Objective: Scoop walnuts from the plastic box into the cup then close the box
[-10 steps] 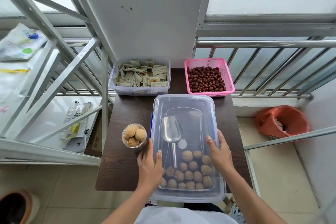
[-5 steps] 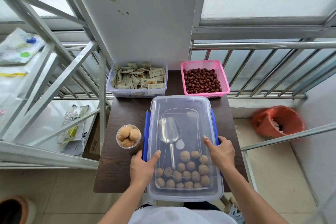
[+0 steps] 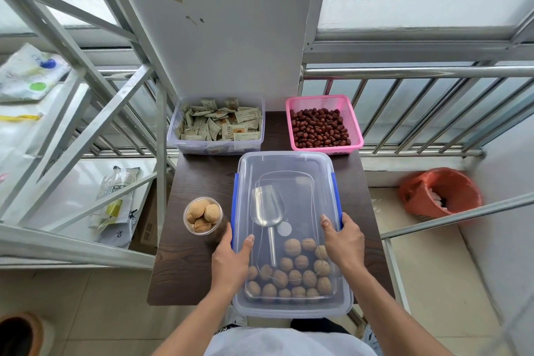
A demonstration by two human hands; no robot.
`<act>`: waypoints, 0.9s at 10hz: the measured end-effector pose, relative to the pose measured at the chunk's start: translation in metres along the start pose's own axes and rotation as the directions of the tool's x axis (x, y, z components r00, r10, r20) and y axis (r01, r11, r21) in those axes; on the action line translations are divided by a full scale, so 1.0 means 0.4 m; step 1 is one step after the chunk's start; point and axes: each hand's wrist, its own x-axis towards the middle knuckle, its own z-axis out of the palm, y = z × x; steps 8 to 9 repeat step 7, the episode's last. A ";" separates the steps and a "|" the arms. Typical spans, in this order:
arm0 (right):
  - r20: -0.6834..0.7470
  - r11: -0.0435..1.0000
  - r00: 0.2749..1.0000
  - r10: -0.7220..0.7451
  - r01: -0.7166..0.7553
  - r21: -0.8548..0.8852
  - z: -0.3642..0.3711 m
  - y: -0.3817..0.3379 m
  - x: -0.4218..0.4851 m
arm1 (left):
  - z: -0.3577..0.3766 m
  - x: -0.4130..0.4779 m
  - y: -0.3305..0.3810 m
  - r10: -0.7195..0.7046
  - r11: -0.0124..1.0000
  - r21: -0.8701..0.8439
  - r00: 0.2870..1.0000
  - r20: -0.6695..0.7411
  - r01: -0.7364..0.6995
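Closing step in hand — lid [image 3: 289, 165] laid over plastic box [image 3: 291, 305], walnuts [image 3: 289, 274] and scoop [image 3: 267, 208] seen through it. Cup [image 3: 202, 215] filled, just beyond left hand [image 3: 231, 257]. Left hand and right hand [image 3: 342, 243] curled over lid's side edges, thumbs pressed on top, fingers at blue latches [image 3: 235, 211]. Next judged: both latches to be snapped down, evenly. Box held between hands, long axis pointing away from body; scoop bowl at far end.

Bare table [image 3: 202, 176] lies left of the plastic box [image 3: 289, 165]; cup [image 3: 203, 215] and packet bin [image 3: 219, 130] crowd its edges.
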 end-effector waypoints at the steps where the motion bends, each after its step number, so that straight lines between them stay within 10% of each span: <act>1: -0.026 1.000 1.000 0.003 -0.003 -0.026 0.009 0.007 0.001 | 0.007 -0.006 0.000 0.001 1.000 0.001 1.000 -0.018 -0.001; 9: -0.053 0.990 0.996 -0.076 0.081 0.114 -0.070 -0.123 0.005 | 0.000 0.009 0.038 0.053 0.998 0.038 0.998 -0.031 -0.052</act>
